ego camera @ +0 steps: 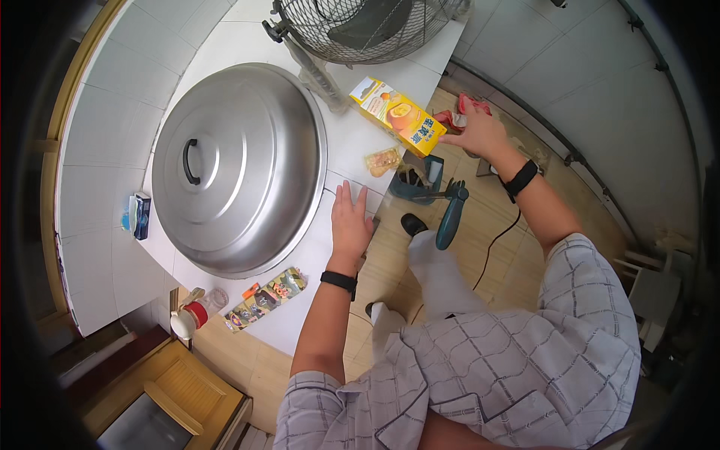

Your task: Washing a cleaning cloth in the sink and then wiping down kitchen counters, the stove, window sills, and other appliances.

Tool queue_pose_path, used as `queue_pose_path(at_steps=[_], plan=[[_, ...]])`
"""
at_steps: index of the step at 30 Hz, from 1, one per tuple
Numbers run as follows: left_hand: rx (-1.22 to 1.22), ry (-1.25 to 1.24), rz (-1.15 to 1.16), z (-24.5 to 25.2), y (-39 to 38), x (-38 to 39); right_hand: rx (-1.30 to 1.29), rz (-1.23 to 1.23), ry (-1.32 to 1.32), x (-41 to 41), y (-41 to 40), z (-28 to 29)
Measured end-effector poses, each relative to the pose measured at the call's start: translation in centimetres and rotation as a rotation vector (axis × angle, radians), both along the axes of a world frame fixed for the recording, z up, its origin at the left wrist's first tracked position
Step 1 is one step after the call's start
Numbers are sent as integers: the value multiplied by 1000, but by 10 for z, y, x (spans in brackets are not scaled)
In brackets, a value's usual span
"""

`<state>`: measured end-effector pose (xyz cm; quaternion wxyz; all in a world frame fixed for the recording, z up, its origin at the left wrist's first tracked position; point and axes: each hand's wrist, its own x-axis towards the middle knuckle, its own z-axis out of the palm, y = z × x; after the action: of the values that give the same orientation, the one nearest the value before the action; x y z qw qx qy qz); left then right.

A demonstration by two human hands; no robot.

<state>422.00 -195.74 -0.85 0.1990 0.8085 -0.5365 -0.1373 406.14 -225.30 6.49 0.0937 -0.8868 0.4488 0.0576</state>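
My left hand (350,222) lies with its fingers spread on the white tiled counter, beside the rim of a large domed metal lid (242,169) with a black handle. My right hand (478,130) reaches past the counter's edge. Its fingers are at a crumpled red and white cloth or wrapper (454,119), and its thumb is close to the end of a yellow carton (400,116). Whether the fingers grip the red thing cannot be made out. A small wrapped snack (383,162) sits on the counter between the carton and my left hand.
A metal fan (371,28) stands at the counter's far end. A patterned pouch (266,299) and a red-banded bottle (198,313) are near the left edge. Below the counter are a teal container (417,180), a teal-handled tool (451,219) and a black cable (495,242).
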Motion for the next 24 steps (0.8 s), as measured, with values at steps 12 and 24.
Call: queue_pose_path(at_steps=[12,24], plan=[[352,-132,-84,-47,-129,2,507,-238,-135,-114,-61,-125],[495,150,-438,-91,-244,-57,477,-268,198,-151,-84,-207]])
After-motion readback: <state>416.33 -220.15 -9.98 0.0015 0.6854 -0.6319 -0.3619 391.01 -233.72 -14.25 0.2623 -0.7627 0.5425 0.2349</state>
